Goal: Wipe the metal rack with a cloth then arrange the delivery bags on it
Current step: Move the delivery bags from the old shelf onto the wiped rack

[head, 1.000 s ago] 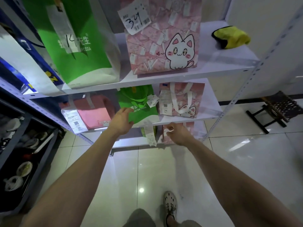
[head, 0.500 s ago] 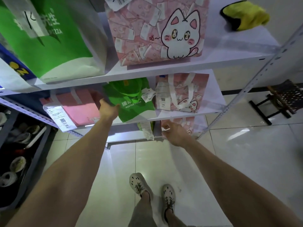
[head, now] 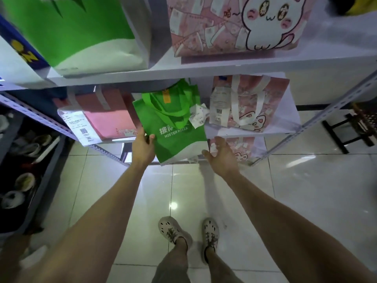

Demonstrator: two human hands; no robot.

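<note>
- Rack [head: 204, 67] held the green bag [head: 175, 127] mid-level, tilted, overhanging the front edge.
- Left hand [head: 142, 149] pinched the bag's 8 o'clock edge; right hand [head: 222, 156] was spread apart at 4 o'clock, holding nothing.
- Held one-handed, the bag might slide off.

On the rack's [head: 204, 71] upper shelf a tall bag [head: 81, 31] stands left of a big cat bag [head: 234, 23]. On the shelf below, a pizza bag [head: 175, 127] overhangs the front edge, between a labelled bag [head: 106, 117] on its left and a small cat bag [head: 251, 103] on its right.
</note>
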